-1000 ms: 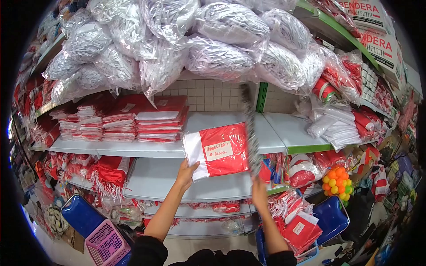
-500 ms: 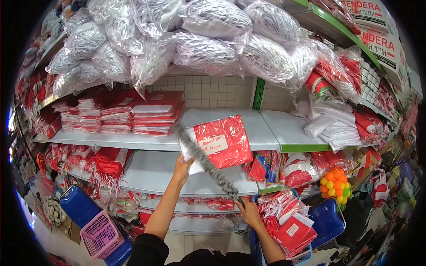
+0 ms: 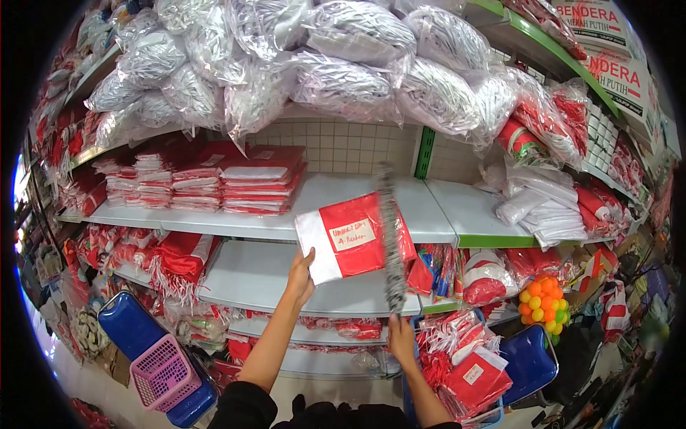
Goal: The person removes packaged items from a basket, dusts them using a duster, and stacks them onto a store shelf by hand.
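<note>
Long pale-grey metal shelf (image 3: 343, 193) is in bkgd. In front of its edge is the flat red-&-white packet in clear plastic (image 3: 354, 262). Long grey fluffy duster (image 3: 392, 261) crosses before pkt's R part; if they touch, can't tell. L hand (image 3: 301, 277) holds pkt by its white end, R hand (image 3: 401, 342) grips duster's lower end. Small white handwritten label (image 3: 351, 234) is on pkt's red part.
</note>
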{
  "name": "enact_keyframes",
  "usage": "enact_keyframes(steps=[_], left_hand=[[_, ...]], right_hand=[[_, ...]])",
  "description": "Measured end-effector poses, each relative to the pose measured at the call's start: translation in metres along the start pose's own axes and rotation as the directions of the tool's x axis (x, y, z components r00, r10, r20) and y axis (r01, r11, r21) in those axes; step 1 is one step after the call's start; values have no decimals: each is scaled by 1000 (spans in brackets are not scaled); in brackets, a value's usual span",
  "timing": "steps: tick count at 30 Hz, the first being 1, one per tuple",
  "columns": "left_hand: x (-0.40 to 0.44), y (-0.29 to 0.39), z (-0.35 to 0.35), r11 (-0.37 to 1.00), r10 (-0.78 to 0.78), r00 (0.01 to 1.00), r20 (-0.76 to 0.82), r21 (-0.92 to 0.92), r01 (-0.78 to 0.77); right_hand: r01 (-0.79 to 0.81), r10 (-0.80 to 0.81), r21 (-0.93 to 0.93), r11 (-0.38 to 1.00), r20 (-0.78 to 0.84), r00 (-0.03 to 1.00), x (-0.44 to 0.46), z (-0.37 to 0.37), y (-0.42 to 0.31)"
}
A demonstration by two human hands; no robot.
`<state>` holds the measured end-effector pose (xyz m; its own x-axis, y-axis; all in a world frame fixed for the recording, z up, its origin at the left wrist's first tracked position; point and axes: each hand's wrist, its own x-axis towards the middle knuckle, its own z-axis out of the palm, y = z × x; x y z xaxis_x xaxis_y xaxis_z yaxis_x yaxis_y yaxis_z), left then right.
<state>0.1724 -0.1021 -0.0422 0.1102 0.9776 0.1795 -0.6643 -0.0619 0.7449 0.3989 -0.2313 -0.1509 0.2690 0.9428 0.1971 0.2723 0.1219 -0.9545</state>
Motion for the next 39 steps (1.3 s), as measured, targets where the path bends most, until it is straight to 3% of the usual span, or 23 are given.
enact_keyframes(steps=[2, 3, 6, 7, 10, 11, 15, 18, 19, 22, 23, 26, 27, 30, 31, 33, 35, 38, 39], left_hand=[[2, 1, -7, 969, -110, 991, 71, -217, 123], [4, 2, -13, 966, -146, 983, 113, -198, 167], [9, 6, -20, 898, -189, 956, 224, -355, 261], [11, 7, -19, 877, -217, 945, 243, -376, 299], [7, 11, -7, 910, -228, 959, 170, -312, 272], [10, 8, -11, 897, -238, 955, 178, -336, 286], [4, 10, -8, 959, -217, 973, 75, -169, 227], [4, 0, -23, 980, -162, 986, 24, -113, 164], [6, -1, -28, 983, -148, 989, 28, -102, 150], [7, -2, -30, 991, -113, 993, -20, -75, 111], [8, -1, -34, 993, -105, 994, -30, -65, 103], [15, -6, -42, 999, -10, 996, -93, 38, 14], [16, -7, -39, 995, 32, 990, -140, 102, -18], [7, 1, -17, 945, 160, 957, -241, 317, -79], [4, 6, -6, 916, 205, 942, -265, 391, -89], [5, 2, 2, 635, 517, 845, -141, 724, -268], [6, 1, 11, 302, 708, 702, 78, 865, -401], [-1, 9, 38, -325, 693, 623, 361, 929, -177], [1, 6, 46, -463, 662, 652, 371, 886, -34]], right_hand=[[297, -279, -277, 914, 105, 955, -18, 7, -7], [295, -225, -348, 890, 226, 948, -26, 6, -7], [209, -180, -450, 868, 106, 978, -29, 15, 2], [116, -116, -352, 929, 21, 993, -27, 16, -6], [126, -186, -234, 964, -254, 949, -18, 30, 1], [83, -142, -250, 965, -228, 963, -21, 31, 1], [319, -313, -615, 721, 122, 942, -30, 7, -5], [91, -145, -456, 885, -85, 986, -27, 5, 10], [98, -176, -323, 941, -223, 959, -24, 9, 11], [74, -151, -319, 945, -224, 963, -31, 11, 1], [147, -196, -390, 909, -89, 977, -36, 5, -5], [160, -130, -583, 796, 94, 987, -37, -10, 6], [71, -67, -519, 852, 28, 997, -35, -9, 10], [87, -145, -296, 951, -181, 973, -31, -5, 13], [72, -120, -287, 955, -153, 981, -33, -6, 10], [55, -63, -433, 900, -4, 998, -33, -13, 1], [-3, 42, -486, 874, 70, 997, -29, -19, 8], [213, -301, -370, 904, -198, 933, -21, -13, 16], [357, -468, -344, 868, -329, 820, -9, -9, 40]])
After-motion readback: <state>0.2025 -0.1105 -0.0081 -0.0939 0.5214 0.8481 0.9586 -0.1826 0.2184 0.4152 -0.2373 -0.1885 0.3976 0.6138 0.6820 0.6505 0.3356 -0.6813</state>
